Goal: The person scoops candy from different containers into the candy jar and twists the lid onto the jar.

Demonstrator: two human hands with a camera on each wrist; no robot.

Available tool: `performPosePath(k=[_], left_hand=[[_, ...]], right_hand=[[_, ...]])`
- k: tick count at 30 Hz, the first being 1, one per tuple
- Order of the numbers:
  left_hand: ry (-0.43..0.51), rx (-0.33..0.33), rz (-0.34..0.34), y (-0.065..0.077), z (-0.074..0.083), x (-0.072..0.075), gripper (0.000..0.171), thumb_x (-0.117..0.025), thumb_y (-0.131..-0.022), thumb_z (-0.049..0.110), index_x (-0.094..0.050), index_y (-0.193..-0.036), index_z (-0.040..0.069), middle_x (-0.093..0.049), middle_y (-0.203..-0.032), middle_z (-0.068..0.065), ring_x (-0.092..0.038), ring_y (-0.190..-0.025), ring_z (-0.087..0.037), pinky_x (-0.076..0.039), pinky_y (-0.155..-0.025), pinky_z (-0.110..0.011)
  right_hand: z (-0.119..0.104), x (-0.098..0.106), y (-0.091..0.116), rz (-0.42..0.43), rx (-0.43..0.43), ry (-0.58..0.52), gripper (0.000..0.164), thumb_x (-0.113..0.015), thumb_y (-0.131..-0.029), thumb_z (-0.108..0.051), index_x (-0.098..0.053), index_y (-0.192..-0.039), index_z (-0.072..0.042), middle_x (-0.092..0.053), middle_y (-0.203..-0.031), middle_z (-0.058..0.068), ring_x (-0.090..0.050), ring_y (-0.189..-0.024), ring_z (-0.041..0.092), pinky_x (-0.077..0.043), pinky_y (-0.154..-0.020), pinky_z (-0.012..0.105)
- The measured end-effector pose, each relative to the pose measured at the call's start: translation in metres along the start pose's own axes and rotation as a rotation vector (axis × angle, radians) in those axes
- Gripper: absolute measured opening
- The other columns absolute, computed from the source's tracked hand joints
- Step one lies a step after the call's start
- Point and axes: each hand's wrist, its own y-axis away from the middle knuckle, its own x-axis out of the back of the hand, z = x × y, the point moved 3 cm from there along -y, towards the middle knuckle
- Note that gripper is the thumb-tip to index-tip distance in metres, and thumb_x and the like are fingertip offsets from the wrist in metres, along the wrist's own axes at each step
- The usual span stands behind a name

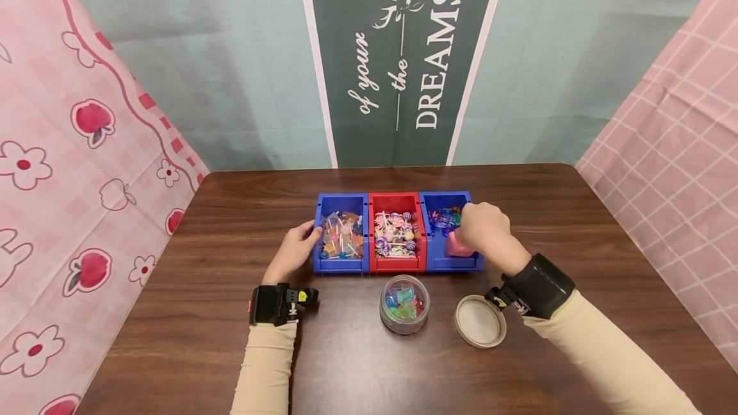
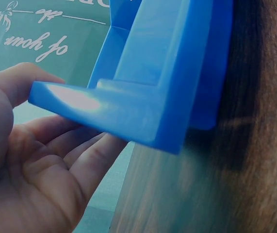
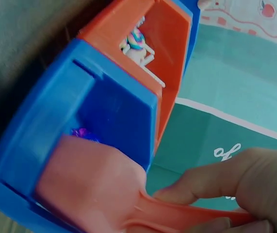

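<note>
My left hand grips the outer side wall of the left blue bin, thumb on top and fingers beneath the edge in the left wrist view. That bin holds wrapped candies and lollipop pieces. My right hand holds a pink scoop by its handle, and the scoop's head is down inside the right blue bin. Blue and coloured candy pieces lie there behind the scoop. Its contents cannot be seen. Between the blue bins stands a red bin of small lollipops.
In front of the bins stands a clear jar with colourful candies in it. Its round lid lies to the right, below my right wrist. The brown wooden table meets hanging cloths at the back and sides.
</note>
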Motion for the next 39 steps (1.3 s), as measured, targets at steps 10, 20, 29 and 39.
performPosePath(k=[10,20,29,39], left_hand=[[0.001,0.012,-0.002,-0.001,-0.003,0.0,0.049,-0.042,-0.103,0.026,-0.04,-0.145,0.001,-0.049,-0.144,-0.023,-0.051,-0.128,-0.033,-0.039,-0.112,-0.05],[0.007,0.014,-0.01,0.001,-0.003,0.001,0.049,-0.042,-0.103,0.027,-0.04,-0.145,0.0,-0.049,-0.144,-0.024,-0.052,-0.127,-0.034,-0.039,-0.112,-0.051],[0.002,0.012,-0.011,0.001,-0.002,0.001,0.049,-0.042,-0.103,0.026,-0.04,-0.145,0.001,-0.05,-0.143,-0.024,-0.053,-0.126,-0.034,-0.04,-0.111,-0.051],[0.0,-0.014,-0.033,0.0,-0.001,0.001,0.049,-0.042,-0.103,0.025,-0.04,-0.145,0.0,-0.053,-0.14,-0.024,-0.056,-0.12,-0.032,-0.043,-0.109,-0.05]], right_hand=[[-0.001,-0.015,0.02,0.241,0.074,-0.018,0.045,-0.065,-0.087,-0.034,-0.055,-0.056,-0.003,-0.046,-0.058,0.01,-0.045,-0.054,0.024,-0.044,-0.042,0.037],[0.001,-0.032,0.028,0.34,0.087,-0.005,0.038,-0.06,-0.085,-0.017,-0.049,-0.051,-0.005,-0.044,-0.054,0.008,-0.045,-0.05,0.023,-0.041,-0.038,0.037],[0.005,-0.04,0.026,0.278,0.089,-0.042,0.027,-0.057,-0.082,-0.011,-0.055,-0.056,-0.002,-0.057,-0.06,0.016,-0.054,-0.055,0.029,-0.046,-0.042,0.044],[0.012,-0.048,0.014,0.214,0.074,-0.104,0.025,-0.057,-0.083,-0.013,-0.057,-0.063,0.001,-0.062,-0.068,0.022,-0.057,-0.058,0.03,-0.048,-0.045,0.043]])
